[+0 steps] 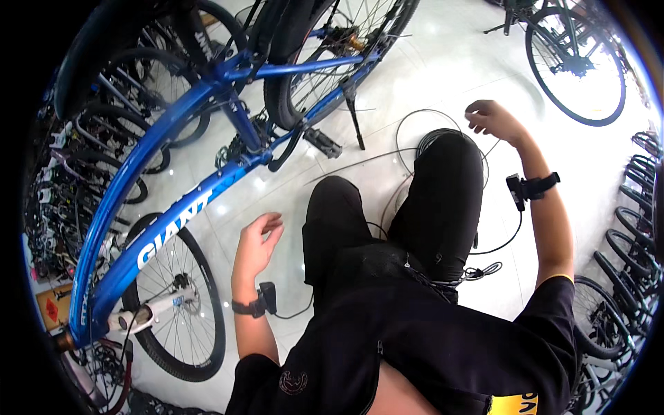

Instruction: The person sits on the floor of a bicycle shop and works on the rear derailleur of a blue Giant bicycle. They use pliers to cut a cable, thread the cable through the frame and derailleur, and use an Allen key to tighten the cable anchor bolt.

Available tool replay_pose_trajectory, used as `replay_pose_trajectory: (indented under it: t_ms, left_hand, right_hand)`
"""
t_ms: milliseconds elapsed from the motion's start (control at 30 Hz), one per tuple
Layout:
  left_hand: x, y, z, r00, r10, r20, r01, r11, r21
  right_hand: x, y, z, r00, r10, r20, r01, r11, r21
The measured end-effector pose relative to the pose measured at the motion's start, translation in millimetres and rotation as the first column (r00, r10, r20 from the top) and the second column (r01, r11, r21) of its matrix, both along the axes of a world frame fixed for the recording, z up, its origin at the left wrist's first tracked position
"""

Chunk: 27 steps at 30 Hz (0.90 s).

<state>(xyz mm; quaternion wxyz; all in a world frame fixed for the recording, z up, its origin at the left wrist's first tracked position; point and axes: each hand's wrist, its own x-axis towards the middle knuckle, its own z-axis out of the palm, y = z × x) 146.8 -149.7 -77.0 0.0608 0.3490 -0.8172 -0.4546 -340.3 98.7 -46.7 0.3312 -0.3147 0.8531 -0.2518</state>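
Note:
Off to the left, my left hand (257,242) hangs in the air beside the blue bicycle frame (176,214), fingers loosely bent and thumb apart, holding nothing. My right hand (494,122) is raised past my right knee with its fingers slightly curled and apart; nothing shows in it. Closest to it is a coil of thin dark cable (408,124), whose loops lie on the floor around my right knee. The blue frame carries a rear wheel (280,104), a pedal (322,143) and a kickstand (353,114). Neither hand touches the bicycle.
A spoked wheel with a disc rotor (181,297) sits at lower left, by a white fork leg (142,317). Rows of bicycles line the left and the right (633,242). Another bicycle (574,66) stands far right. A bundled black cord (483,271) lies beside my right thigh.

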Motion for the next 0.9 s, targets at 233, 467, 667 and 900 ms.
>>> replay_pose_trajectory:
  t_ms: [233,467,667,900]
  left_hand:
    - [-40.4,-1.0,29.9,0.988,0.066,-0.136,-0.068,0.998,-0.006]
    - [-141.2,12.6,62.2,0.959,-0.198,-0.203,0.213,0.975,0.059]
    - [-166.7,28.4,43.1,0.959,-0.262,-0.106,0.274,0.954,0.123]
    - [-135.2,18.4,-42.0,0.905,-0.408,0.121,0.358,0.884,0.302]
  right_hand:
    - [-66.9,-46.5,-55.0,0.997,0.040,0.065,-0.034,0.995,-0.091]
    - [-97.8,-134.6,-78.5,0.938,0.169,-0.304,-0.232,0.955,-0.186]
    - [-96.2,-49.7,-147.9,0.974,0.227,0.001,-0.227,0.974,-0.002]
    - [60.9,189.0,-333.5,0.962,0.044,0.271,-0.180,0.846,0.502]
